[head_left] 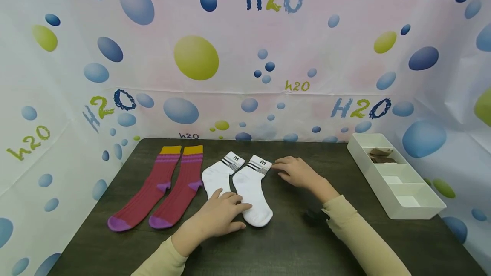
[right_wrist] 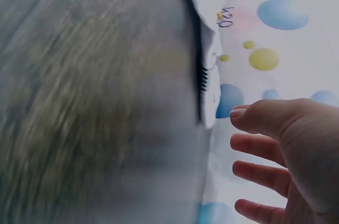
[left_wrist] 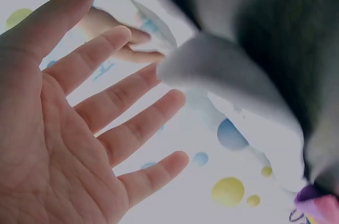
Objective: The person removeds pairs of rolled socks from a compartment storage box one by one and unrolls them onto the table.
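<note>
Two white ankle socks with dark striped cuffs lie side by side at mid-table, the left white sock [head_left: 215,177] and the right white sock [head_left: 249,182]. My left hand [head_left: 218,215] hovers at or lightly touches their foot parts, fingers spread; exact contact cannot be told. In the left wrist view the palm of this left hand [left_wrist: 79,139] is bare, with a white sock [left_wrist: 222,70] beyond the fingertips. Beside the right sock's cuff is my right hand [head_left: 299,173], its fingertips at the cuff edge. The right wrist view shows that right hand [right_wrist: 302,155] with loosely extended fingers, holding nothing.
Left of the white pair lie two long maroon socks [head_left: 140,199] with yellow cuffs and purple toes and heels. A white compartment box [head_left: 374,188] stands at the table's right edge, with folded brown items [head_left: 381,153] in one compartment. A patterned sheet [head_left: 238,33] hangs behind the dark table [head_left: 291,246].
</note>
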{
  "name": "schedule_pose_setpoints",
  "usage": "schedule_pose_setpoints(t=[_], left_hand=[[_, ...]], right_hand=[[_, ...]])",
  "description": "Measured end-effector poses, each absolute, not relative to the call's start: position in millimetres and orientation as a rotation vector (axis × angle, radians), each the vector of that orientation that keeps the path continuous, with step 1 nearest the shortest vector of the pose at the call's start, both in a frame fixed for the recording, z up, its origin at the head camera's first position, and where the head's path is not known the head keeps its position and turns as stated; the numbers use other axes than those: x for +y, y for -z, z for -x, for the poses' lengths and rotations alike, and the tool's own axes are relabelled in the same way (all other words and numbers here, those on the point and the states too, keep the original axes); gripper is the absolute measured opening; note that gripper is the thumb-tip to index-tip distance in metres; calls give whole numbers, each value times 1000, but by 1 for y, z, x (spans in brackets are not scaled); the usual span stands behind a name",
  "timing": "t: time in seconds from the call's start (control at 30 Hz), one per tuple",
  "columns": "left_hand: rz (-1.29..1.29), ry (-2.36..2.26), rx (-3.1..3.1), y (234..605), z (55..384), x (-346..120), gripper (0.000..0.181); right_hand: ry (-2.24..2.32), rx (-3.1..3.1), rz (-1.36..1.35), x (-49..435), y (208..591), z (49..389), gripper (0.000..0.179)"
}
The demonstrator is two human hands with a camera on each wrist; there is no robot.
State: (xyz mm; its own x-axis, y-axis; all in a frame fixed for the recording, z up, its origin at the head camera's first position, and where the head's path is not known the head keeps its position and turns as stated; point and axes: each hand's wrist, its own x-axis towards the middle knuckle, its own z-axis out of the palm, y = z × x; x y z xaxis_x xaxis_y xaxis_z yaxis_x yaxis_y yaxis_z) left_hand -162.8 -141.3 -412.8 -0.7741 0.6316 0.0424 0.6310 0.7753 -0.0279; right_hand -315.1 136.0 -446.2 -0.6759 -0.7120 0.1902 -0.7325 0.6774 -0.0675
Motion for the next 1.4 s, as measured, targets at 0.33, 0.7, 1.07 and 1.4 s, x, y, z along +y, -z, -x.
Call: schedule_pose_setpoints(t=[0.33, 0.7, 1.07, 1.4], left_hand=[[940, 95, -2874, 397, 176, -154, 44], [870, 104, -2686, 383, 189, -168, 46], [906, -6, -2524, 381, 195, -173, 44], [1094, -201, -2494, 359, 206, -167, 41]], right_hand=[[-219, -2682, -1072, 177, 430, 296, 33], [-156, -2630, -915, 235, 415, 260, 37], [-261, -2322, -851, 301, 408, 234, 66], [-238, -2328, -685, 357, 410, 214, 23]])
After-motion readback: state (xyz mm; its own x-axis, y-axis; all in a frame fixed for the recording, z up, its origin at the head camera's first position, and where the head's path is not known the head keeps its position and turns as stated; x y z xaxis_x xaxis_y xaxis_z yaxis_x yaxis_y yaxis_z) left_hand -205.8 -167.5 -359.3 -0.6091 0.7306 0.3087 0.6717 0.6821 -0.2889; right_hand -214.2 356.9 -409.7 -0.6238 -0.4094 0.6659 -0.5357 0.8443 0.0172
